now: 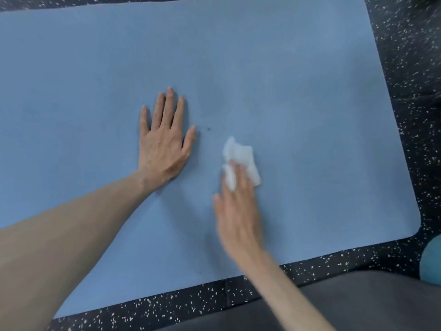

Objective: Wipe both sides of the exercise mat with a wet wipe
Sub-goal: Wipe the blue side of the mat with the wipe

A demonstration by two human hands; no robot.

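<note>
Exercise mat [298,80] mid-wipe, left hand [162,149] flat, fingers spread.
Blurred right hand [236,211] seemingly pins the wet wipe [241,158]; loose bunching could skip the dark speck [209,129].

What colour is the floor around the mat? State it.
Black with white speckles, seen in the head view: floor around the blue mat.
</note>
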